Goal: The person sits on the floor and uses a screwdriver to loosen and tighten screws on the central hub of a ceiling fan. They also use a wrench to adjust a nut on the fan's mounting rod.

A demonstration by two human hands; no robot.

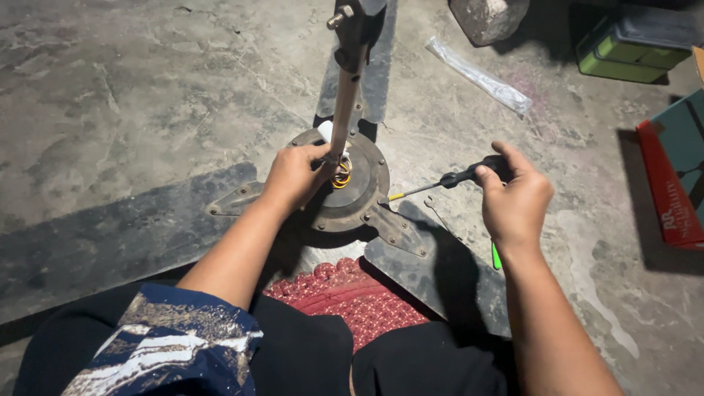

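Your left hand (293,176) was clenched around the base of the rod (345,103) where it met the round motor housing (352,187) of a ceiling fan lying on the concrete floor (147,95). Your right hand (513,194) gripped a black-handled screwdriver (455,178), its tip touching the housing's rim near a blade bracket (396,229). All three blades looked attached, so the work seemed at an early stage, with the bracket fastenings yet to be dealt with. A spanner (438,213) lay just beside the screwdriver. Open floor stretched to your left; boxes (671,169) and a plastic sleeve (480,77) crowded the right.
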